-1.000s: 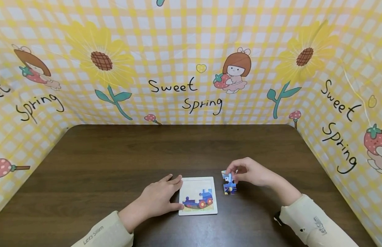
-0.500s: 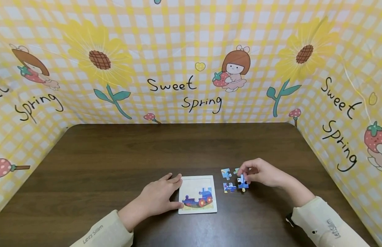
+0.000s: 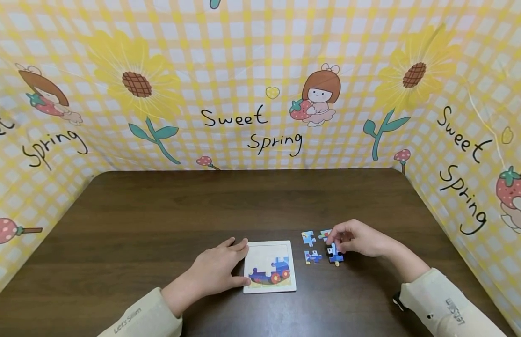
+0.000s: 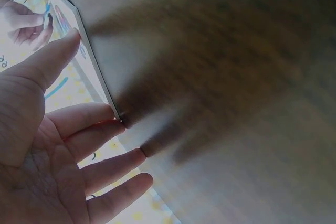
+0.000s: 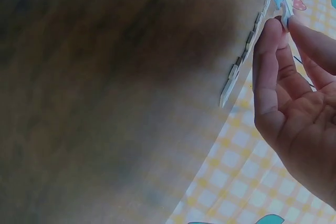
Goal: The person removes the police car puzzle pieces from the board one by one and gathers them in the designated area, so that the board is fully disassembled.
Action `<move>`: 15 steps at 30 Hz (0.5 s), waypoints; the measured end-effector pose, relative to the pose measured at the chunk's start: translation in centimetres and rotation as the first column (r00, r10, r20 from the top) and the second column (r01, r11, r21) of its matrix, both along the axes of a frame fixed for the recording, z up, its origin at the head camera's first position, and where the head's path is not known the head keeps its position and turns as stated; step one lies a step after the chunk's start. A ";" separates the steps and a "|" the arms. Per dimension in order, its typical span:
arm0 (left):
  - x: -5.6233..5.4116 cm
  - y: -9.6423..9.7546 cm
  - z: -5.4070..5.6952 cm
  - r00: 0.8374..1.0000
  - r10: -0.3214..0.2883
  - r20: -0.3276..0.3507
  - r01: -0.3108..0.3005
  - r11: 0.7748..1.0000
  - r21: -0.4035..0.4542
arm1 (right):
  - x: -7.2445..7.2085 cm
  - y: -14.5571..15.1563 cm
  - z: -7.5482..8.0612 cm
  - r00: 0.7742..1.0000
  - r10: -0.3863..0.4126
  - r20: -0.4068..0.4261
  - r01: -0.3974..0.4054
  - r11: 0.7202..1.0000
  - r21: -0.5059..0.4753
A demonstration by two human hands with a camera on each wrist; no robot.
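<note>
Pinching a small, blue, knobbed jigsaw piece between the thumb and fingertips of the right hand; holding it tilted up in the right wrist view, without showing clearly whether touching the table beneath. Having three loose picture-printed pieces lying just left of the right fingertips: a light-blue piece farther off, a blue piece with a red patch close beside the fingers, and a darker-blue piece nearer the body.

Touching the left edge of a square, white-rimmed puzzle tray with the left hand, gripping nothing there; having the tray lying between both hands, apart from the right. Showing joined pieces of a blue train with red wheels in the tray's near part, and white base in its far part.

Spreading the left fingers nearly straight, thumb near the close corner. Bending the right fingers toward the thumb.

Wearing cream sleeves on both forearms. Working over a dark brown, wood-grained table, facing a yellow-and-white checked cloth beyond the hands.
</note>
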State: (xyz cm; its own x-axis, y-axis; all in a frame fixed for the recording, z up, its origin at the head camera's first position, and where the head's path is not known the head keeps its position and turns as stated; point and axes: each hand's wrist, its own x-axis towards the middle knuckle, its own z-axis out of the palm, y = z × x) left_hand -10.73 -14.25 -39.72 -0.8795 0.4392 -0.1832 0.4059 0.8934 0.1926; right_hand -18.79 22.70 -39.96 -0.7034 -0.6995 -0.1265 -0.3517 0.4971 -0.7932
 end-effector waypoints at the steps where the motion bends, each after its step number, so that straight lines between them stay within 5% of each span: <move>1: 0.0 0.0 0.0 1.000 0.000 0.001 0.000 1.000 0.000 | 0.0 0.0 0.0 1.000 0.000 -0.003 0.000 1.000 0.003; 15: 0.0 0.0 0.1 1.000 0.002 0.016 -0.002 1.000 0.008 | -0.3 -0.1 -0.2 0.997 -0.014 -0.077 0.015 1.000 0.014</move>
State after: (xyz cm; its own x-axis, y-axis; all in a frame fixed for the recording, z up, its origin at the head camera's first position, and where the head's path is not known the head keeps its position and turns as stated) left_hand -10.72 -14.27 -39.65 -0.8773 0.4390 -0.1938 0.4009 0.8925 0.2068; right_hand -19.05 22.63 -40.13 -0.7216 -0.6874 -0.0820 -0.4040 0.5144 -0.7564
